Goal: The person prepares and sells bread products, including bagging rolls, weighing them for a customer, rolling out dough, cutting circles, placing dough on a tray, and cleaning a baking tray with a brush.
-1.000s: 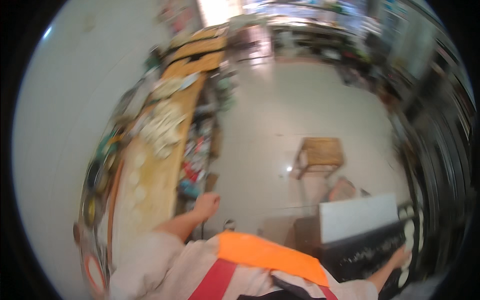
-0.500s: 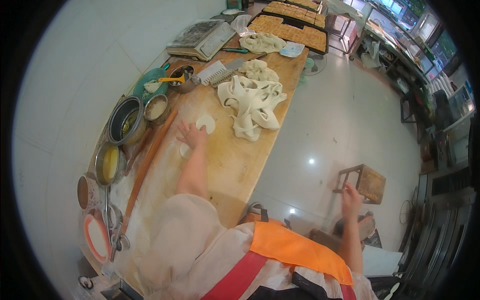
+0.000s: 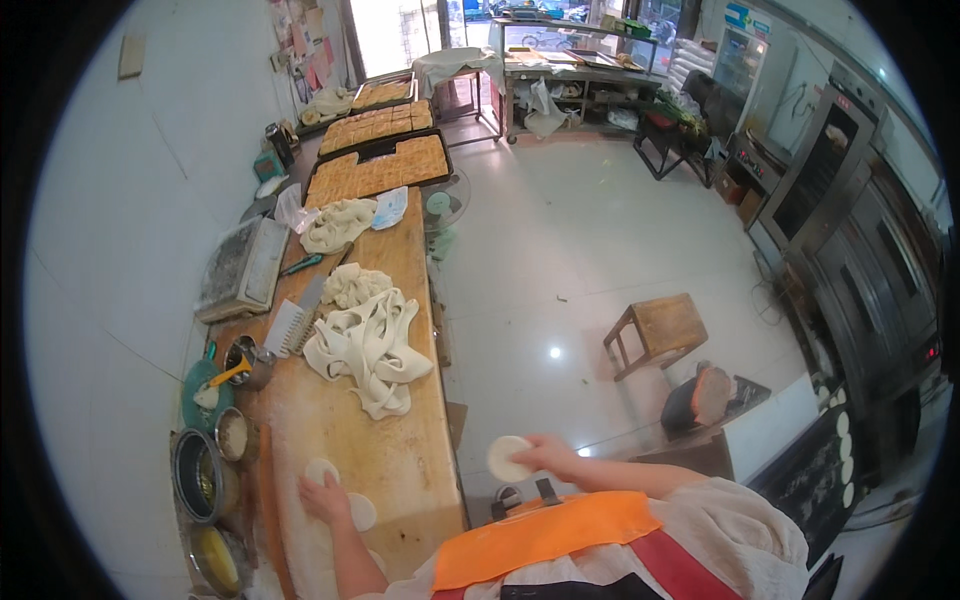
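My right hand (image 3: 548, 455) is closed on the edge of a flat white dough round (image 3: 507, 457), held up past the table's right edge. Low over the wooden worktable (image 3: 415, 490), my left hand (image 3: 325, 499) has its fingers apart, touching another dough round (image 3: 321, 469). A further dough round (image 3: 360, 513) lies on the wood just right of that hand. Farther up the table sits a heap of pale dough strips (image 3: 372, 350). A long rolling pin (image 3: 268, 510) lies to the left of my left hand.
Along the wall stand a deep metal pot (image 3: 203, 475), a small bowl (image 3: 232, 434), a pan of yellow liquid (image 3: 217, 560) and a scale (image 3: 243, 270). Baked trays (image 3: 385, 165) fill the far end. A wooden stool (image 3: 655, 335) stands right; a dark tray (image 3: 800, 485) holds several dough rounds.
The view has swung right. My right hand, earlier raised with no dough visible, has come toward the table and now holds a dough round. My left hand remains at the rounds on the table.
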Demonstrator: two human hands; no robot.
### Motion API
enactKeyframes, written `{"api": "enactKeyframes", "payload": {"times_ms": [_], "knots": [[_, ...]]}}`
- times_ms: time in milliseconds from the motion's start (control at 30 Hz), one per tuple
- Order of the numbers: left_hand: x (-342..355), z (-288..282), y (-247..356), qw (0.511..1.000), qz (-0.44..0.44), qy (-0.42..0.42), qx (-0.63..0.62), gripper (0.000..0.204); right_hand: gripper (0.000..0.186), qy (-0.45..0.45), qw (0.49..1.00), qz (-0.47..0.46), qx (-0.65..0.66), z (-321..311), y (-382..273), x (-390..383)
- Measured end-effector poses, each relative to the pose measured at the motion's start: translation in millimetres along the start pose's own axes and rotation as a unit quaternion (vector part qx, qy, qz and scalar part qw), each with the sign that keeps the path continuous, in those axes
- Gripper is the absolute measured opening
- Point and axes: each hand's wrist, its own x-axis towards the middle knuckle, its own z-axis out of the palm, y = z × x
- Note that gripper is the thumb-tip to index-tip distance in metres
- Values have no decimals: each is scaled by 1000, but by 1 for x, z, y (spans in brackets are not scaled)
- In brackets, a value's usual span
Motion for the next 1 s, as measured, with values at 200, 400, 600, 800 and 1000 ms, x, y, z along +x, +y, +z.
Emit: {"api": "enactKeyframes", "payload": {"times_ms": [200, 400, 600, 800, 1000], "knots": [[26, -19, -13, 968, -70, -231, -69, 54, 25, 238, 962, -125, 34, -168, 15, -142], [-60, -35, 181, 856, 66, -187, -478, 47, 47, 535, 720, -352, 267, -331, 70, -356], [-181, -60, 345, 548, 96, -482, -678, 41, 38, 757, 499, -153, 393, -482, 276, -464], [-463, -185, 497, 327, 181, -757, -536, 33, 61, 750, 628, -115, 170, -524, 222, -484], [-672, -298, 527, 227, 356, -852, -311, 59, 55, 579, 718, -323, 212, -451, 229, -469]]}}
